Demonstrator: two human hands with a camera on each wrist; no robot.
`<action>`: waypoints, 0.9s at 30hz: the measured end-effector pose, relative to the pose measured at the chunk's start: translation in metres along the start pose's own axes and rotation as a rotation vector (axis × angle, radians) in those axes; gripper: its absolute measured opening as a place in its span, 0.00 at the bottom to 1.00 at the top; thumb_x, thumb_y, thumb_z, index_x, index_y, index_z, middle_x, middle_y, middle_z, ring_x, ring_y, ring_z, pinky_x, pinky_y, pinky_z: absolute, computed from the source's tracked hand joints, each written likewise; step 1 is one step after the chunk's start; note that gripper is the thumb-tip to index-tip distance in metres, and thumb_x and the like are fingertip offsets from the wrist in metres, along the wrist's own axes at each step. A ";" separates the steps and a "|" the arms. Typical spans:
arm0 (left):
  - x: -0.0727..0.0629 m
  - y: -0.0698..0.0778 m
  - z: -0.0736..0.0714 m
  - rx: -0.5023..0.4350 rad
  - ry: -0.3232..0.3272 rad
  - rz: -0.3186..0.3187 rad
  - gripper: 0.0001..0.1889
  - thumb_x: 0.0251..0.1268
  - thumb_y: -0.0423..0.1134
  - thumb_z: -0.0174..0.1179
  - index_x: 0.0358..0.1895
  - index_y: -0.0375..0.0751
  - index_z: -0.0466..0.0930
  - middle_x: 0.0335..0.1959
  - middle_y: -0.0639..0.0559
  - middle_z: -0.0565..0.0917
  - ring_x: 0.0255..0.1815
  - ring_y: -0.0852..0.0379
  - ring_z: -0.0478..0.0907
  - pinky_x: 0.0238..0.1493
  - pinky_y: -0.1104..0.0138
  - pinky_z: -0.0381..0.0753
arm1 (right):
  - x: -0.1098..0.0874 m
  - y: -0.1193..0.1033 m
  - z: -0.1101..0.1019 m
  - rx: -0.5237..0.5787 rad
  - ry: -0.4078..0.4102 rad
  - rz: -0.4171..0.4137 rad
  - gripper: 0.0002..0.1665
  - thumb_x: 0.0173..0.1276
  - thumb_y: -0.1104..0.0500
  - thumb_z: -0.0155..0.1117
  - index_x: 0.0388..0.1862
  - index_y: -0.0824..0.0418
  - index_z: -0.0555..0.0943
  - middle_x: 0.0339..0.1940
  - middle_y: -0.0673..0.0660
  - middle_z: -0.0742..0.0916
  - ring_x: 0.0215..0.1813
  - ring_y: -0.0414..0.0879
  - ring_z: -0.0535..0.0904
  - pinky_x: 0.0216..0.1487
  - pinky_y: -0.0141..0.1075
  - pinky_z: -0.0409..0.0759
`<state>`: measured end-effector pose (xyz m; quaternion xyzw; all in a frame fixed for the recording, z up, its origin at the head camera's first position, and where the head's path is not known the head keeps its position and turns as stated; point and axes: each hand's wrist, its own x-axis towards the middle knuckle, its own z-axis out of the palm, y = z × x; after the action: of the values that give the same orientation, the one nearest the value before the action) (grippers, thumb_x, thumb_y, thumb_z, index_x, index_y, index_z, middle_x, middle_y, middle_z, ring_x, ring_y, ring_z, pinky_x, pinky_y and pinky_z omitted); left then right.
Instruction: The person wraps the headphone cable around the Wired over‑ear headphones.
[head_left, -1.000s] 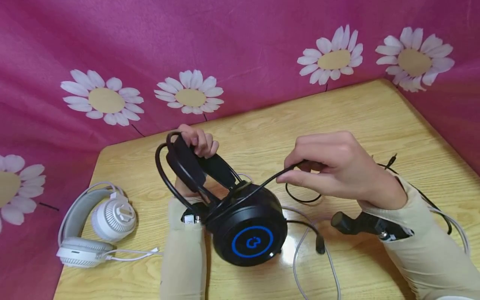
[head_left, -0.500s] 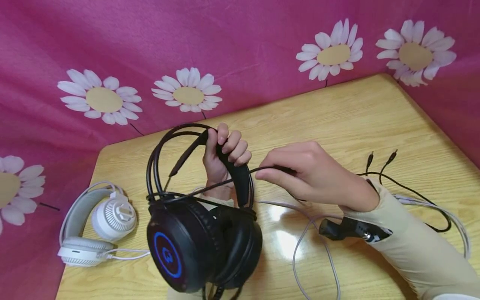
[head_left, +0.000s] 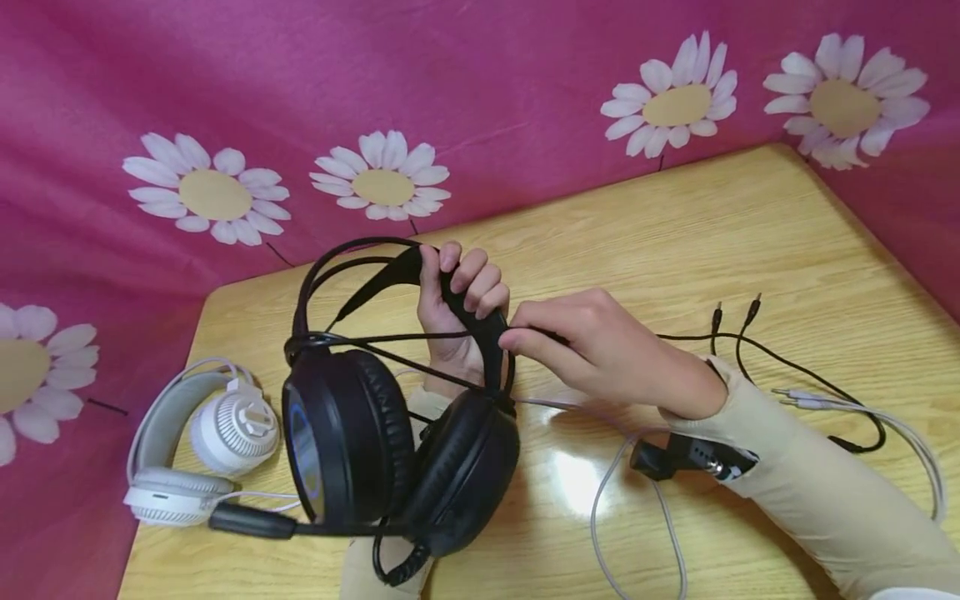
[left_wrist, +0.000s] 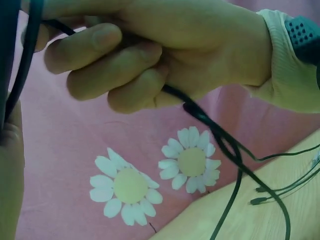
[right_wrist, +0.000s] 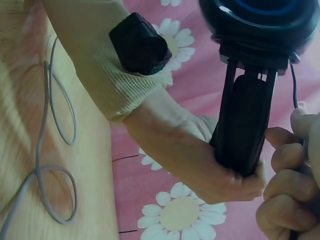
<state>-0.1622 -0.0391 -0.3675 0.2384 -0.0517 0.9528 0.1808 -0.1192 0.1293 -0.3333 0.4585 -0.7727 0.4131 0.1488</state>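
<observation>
A black over-ear headset [head_left: 352,433] is held up over the table, its microphone boom [head_left: 255,521] pointing left. My left hand [head_left: 465,304] grips the padded headband [head_left: 480,321], fingers curled over it. Close by on the right, my right hand [head_left: 592,354] pinches the headset's black cable [head_left: 420,337], which wraps across the bottom of the headband above the ear cups. In the left wrist view the right hand [left_wrist: 120,60] has its fingers curled round the cable [left_wrist: 215,125], and the loose part hangs below. The right wrist view shows the left hand [right_wrist: 215,170] around the headband [right_wrist: 242,120].
White headphones [head_left: 236,429] lie on the wooden table [head_left: 675,242] at the left. A grey cable [head_left: 600,500] loops near the front middle. Black plugs [head_left: 735,315] and white plugs [head_left: 802,400] lie at the right. A pink daisy-print cloth [head_left: 517,100] hangs behind.
The headset has turned from tipped sideways to ear cups downward, and its microphone boom has swung out left. The right hand has moved left with the cable, now lying across the headband.
</observation>
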 end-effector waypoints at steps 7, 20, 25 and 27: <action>0.005 0.004 0.005 -0.042 0.026 0.058 0.14 0.73 0.43 0.60 0.32 0.39 0.70 0.23 0.58 0.59 0.21 0.65 0.49 0.25 0.75 0.54 | 0.001 0.000 0.005 -0.011 -0.019 -0.005 0.17 0.82 0.49 0.54 0.31 0.53 0.78 0.20 0.43 0.69 0.25 0.30 0.63 0.27 0.24 0.62; 0.012 0.022 0.001 -0.058 0.250 0.233 0.28 0.83 0.58 0.35 0.28 0.40 0.68 0.18 0.55 0.63 0.18 0.65 0.49 0.18 0.70 0.65 | -0.001 0.005 0.009 -0.080 -0.102 0.024 0.17 0.83 0.53 0.52 0.30 0.53 0.74 0.22 0.44 0.70 0.26 0.33 0.66 0.29 0.27 0.68; 0.001 0.016 0.024 0.202 0.333 0.258 0.20 0.86 0.45 0.41 0.32 0.39 0.74 0.21 0.53 0.73 0.21 0.64 0.62 0.27 0.76 0.66 | -0.001 0.009 0.010 -0.118 -0.097 0.046 0.15 0.81 0.57 0.55 0.30 0.54 0.74 0.22 0.45 0.69 0.26 0.34 0.66 0.28 0.28 0.67; -0.012 0.017 0.026 0.152 0.211 0.193 0.17 0.84 0.37 0.40 0.40 0.33 0.77 0.29 0.46 0.82 0.27 0.60 0.75 0.35 0.76 0.75 | -0.001 0.012 0.010 -0.143 -0.091 0.060 0.15 0.81 0.57 0.56 0.30 0.55 0.73 0.21 0.45 0.68 0.25 0.34 0.64 0.27 0.28 0.65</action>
<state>-0.1474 -0.0633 -0.3508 0.1439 0.0173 0.9866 0.0742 -0.1270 0.1250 -0.3464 0.4415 -0.8196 0.3399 0.1335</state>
